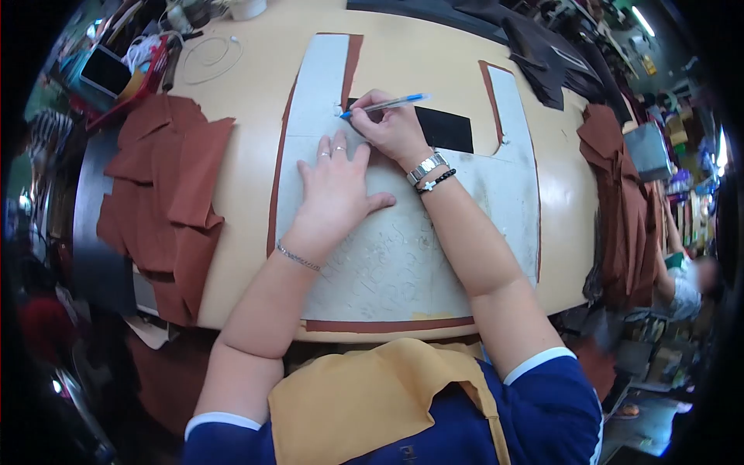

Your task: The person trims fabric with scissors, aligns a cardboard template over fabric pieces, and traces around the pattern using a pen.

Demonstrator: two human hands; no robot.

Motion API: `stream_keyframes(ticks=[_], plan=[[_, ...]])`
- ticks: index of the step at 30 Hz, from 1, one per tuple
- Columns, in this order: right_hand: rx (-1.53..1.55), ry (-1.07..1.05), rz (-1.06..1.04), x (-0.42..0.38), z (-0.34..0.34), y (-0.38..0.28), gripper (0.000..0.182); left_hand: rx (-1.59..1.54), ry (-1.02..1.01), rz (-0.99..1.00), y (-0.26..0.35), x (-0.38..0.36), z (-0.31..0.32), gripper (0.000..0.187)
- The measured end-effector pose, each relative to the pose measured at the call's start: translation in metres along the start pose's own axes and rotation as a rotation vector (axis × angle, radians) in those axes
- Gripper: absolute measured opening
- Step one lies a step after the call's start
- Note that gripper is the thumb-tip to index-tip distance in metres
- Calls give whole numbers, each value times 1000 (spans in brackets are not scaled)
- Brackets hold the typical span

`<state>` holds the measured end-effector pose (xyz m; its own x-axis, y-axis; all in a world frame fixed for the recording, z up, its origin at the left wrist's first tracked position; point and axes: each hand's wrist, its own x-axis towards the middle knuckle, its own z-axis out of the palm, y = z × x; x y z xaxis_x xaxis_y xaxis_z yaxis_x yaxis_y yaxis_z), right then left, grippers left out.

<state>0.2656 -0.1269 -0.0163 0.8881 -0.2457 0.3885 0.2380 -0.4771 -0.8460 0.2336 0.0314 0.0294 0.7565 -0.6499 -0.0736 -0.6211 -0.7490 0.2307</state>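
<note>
A pale grey pattern template (387, 263), shaped with two upright arms at its far side and covered in faint handwriting, lies flat on a reddish-brown sheet (353, 62) that shows along its edges. My left hand (333, 186) rests on the template with fingers spread, pressing near the base of its left arm. In my right hand (391, 128) is a ballpoint pen (404, 101) with a clear barrel. Its blue tip end points left, right at the template's inner edge. Beyond my right wrist, a black rectangle (451, 132) lies in the gap between the arms.
Folded reddish-brown material (167, 201) is heaped on the table's left, with more (620, 194) at the right edge. Dark material (554, 62) lies at the back right. A red basket (147, 89) with a phone (106, 71) stands back left. Another person (686, 287) is far right.
</note>
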Motion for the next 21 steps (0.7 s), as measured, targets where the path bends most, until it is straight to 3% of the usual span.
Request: stream_keyframes(ticks=[9,13,16,18,21], plan=[[35,54,-65,-1,1,9,13,36,19,46,3,1,0,82],[71,49,99,-4,-12,0,12,11,17,67,4,-3,-3,81],[339,166,163,-12,-46,14,14,18,28,65,3,-2,1,81],[237,308,87,-29,-88,21,16,20,30,51,4,-3,-1,81],[-34,431,176,-63,-172,48,15,19,2,31,8,-3,-5,82]])
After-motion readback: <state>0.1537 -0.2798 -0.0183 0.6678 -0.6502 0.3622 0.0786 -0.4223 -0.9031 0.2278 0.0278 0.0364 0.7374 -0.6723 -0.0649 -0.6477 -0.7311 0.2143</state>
